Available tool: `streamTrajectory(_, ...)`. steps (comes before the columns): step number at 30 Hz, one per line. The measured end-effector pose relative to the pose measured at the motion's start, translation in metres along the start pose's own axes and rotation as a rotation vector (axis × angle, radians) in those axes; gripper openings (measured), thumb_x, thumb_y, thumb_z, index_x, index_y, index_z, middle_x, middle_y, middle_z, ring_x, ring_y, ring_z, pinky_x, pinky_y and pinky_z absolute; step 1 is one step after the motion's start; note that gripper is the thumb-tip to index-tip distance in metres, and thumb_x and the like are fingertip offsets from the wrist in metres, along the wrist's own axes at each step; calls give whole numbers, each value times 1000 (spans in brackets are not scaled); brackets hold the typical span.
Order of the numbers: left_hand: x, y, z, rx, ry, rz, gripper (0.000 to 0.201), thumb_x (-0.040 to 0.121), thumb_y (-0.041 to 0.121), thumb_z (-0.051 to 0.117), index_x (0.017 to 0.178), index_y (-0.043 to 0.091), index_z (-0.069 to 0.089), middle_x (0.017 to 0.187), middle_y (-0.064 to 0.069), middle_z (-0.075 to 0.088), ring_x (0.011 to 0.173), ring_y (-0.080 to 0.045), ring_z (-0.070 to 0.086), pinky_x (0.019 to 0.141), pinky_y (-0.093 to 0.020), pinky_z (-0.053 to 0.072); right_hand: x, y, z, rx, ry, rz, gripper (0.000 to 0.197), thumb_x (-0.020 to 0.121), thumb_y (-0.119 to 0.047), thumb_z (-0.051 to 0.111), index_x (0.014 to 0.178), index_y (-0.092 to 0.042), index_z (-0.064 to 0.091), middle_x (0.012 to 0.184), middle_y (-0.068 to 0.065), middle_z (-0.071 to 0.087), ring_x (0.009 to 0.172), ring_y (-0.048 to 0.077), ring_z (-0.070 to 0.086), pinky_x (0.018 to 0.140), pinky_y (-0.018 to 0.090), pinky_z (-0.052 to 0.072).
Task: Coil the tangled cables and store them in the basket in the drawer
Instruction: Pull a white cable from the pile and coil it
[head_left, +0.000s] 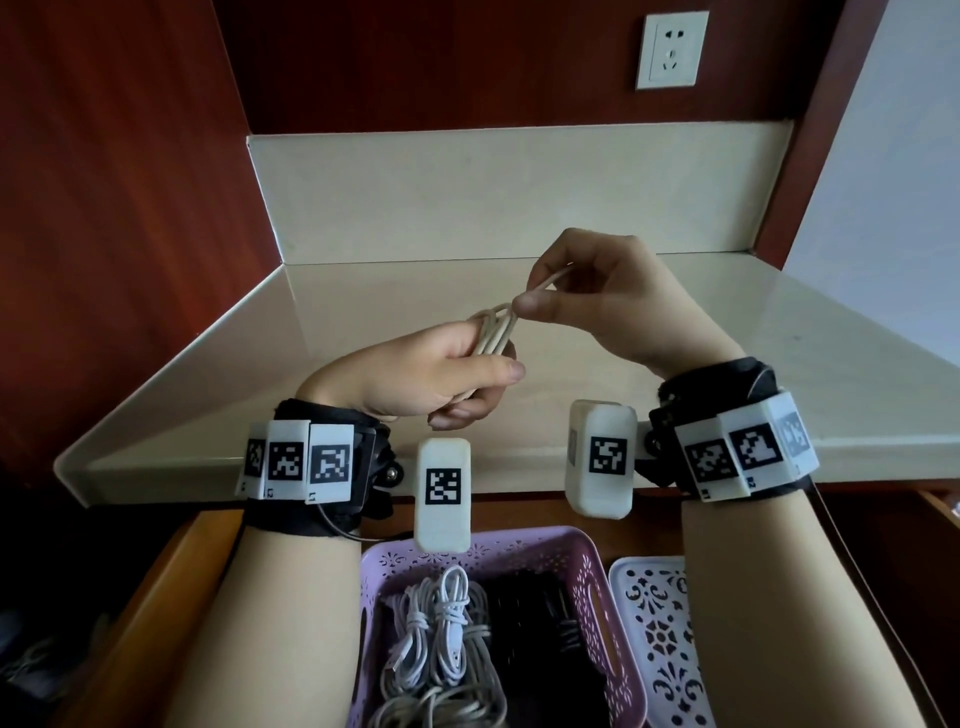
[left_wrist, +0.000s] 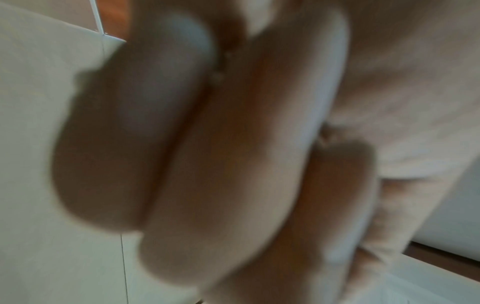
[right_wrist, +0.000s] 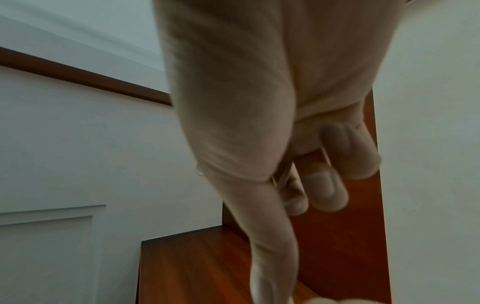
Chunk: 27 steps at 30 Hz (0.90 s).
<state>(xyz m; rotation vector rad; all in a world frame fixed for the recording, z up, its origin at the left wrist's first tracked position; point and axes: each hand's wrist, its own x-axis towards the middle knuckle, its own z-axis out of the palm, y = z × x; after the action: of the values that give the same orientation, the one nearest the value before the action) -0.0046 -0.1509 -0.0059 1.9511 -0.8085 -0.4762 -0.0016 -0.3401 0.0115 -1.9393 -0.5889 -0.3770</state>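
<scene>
Above the counter, my left hand (head_left: 457, 374) grips a folded bundle of cream cable (head_left: 496, 332), whose loops stick out past the fingers. My right hand (head_left: 540, 299) pinches the cable's free end between thumb and forefinger just above the bundle, the strand running up under the fingers. Below, in the open drawer, a lilac perforated basket (head_left: 592, 582) holds coiled white cables (head_left: 441, 623) and a dark cable bundle (head_left: 535, 623). The left wrist view is a blur of curled fingers (left_wrist: 207, 144). In the right wrist view my fingers (right_wrist: 324, 191) are curled, and the cable is hard to make out.
The cream counter (head_left: 779, 364) has a raised back splash, with a wall socket (head_left: 670, 49) above it. A white perforated tray (head_left: 654, 639) lies right of the basket in the drawer. The drawer's wooden side (head_left: 171, 587) runs along the left.
</scene>
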Motion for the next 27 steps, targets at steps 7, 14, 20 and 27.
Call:
streamTrajectory(7,5,-1,3,-100,25,-124,19,79,25,45,74,9,37,41,-2,31,31,-11,21,36,-13,18,-2,-3,-5,-15,-8,-19,20,69,-22,82,67,-17,62,56,6,49,47,9,34,46,19,27)
streamTrajectory(14,2,-3,-6,-539,-154,-31,19,71,26,58,67,12,46,35,3,29,27,-4,16,34,-7,13,3,5,3,41,109,-10,21,75,-32,74,68,-18,60,50,-13,50,39,7,39,43,17,31)
streamTrajectory(20,5,-9,-20,-1177,-340,279,25,93,25,46,80,4,51,43,-2,34,32,-16,25,36,-25,14,6,21,11,-74,-55,112,17,97,-22,50,87,-20,64,78,-5,59,43,16,54,40,20,35)
streamTrajectory(27,-7,-13,-38,-1720,157,705,21,92,15,36,71,17,36,49,-3,33,37,-18,30,43,-30,27,3,21,3,-251,-203,242,15,98,-23,49,91,-12,57,84,1,70,45,23,60,38,23,36)
